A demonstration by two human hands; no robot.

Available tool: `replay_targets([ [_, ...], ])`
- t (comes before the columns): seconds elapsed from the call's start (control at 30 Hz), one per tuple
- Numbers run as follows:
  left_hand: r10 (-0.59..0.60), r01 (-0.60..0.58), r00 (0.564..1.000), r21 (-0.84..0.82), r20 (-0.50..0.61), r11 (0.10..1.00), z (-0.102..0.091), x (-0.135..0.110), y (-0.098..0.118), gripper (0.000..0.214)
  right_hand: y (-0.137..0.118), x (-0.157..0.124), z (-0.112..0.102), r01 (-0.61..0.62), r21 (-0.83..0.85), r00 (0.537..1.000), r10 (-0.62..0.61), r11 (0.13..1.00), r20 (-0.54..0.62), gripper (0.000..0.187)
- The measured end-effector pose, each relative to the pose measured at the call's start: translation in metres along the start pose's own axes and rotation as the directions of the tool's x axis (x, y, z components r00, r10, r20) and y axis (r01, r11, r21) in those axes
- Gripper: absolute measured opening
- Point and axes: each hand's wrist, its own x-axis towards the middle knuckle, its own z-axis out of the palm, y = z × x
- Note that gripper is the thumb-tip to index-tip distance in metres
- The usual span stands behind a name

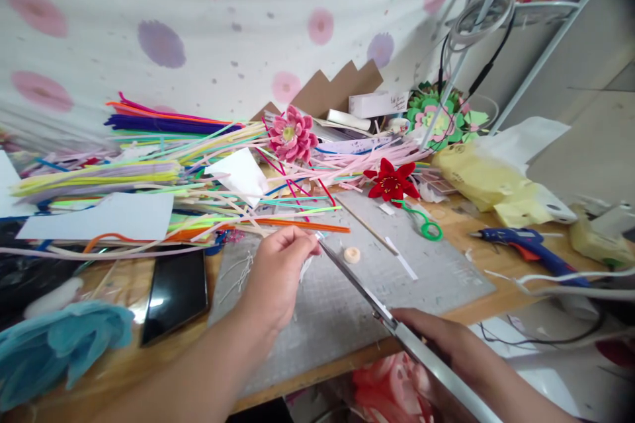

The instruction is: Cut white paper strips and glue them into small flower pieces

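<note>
The left hand pinches a small pale piece between thumb and fingers, above the grey cutting mat. The right hand is curled around silver scissors, their blade tips at the left fingertips; whether they touch the piece cannot be told. Just beside the blades, a small beige ring lies on the mat. Farther out, a red flower with a green coiled stem rests near the mat's far edge. A blue glue gun lies on the wooden desk to the right, a black phone to the left.
</note>
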Motion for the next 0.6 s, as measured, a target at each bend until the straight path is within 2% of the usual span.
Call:
replay_targets([
  [0.33, -0.040, 0.043, 0.998, -0.047, 0.056, 0.998, 0.001, -0.002, -0.002, 0.013, 0.002, 0.006, -0.002, -0.019, -0.040, 1.000, 0.019, 0.999, -0.001, 0.043],
  [0.6, -0.019, 0.022, 0.998, -0.040, 0.062, 0.999, 0.002, -0.001, -0.003, 0.013, 0.015, 0.008, 0.003, 0.041, -0.091, 0.999, -0.041, 0.995, -0.006, 0.048],
])
